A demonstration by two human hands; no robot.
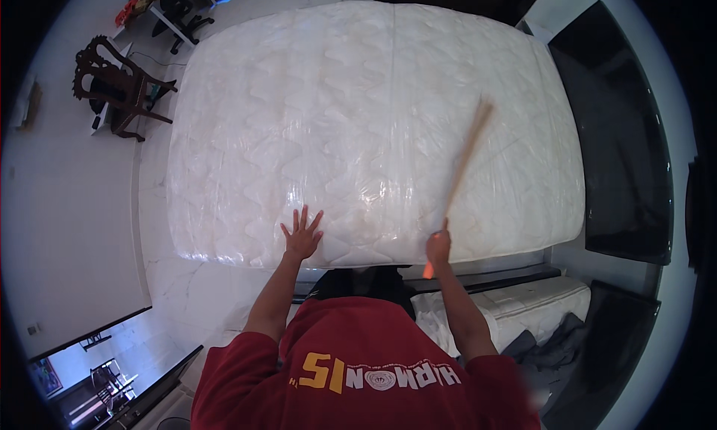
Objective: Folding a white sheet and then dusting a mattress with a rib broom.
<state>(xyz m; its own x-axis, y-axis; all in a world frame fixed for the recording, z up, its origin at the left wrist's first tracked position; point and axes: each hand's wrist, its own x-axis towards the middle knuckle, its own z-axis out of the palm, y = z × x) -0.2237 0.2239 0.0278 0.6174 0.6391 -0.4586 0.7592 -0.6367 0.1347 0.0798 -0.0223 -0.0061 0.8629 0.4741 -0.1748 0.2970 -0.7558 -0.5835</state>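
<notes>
A large white quilted mattress point(299, 94) covered in shiny clear plastic fills the middle of the view. My left hand point(302, 240) lies flat near its close edge, fingers spread on the plastic, with nothing in it. In my right hand point(438, 247) is the orange handle of a slim stick broom point(468, 150), the fingers wrapped round it. The broom slants away over the right half of the mattress, its tan far end smeared by motion. Whether that end touches the plastic I cannot tell.
A dark glossy headboard point(612, 116) stands along the mattress's right side. Close by at the lower right is a second mattress point(534, 307) with grey cloth point(549, 344) on it. A carved wooden chair point(123, 86) and a black office chair point(179, 16) stand at the far left.
</notes>
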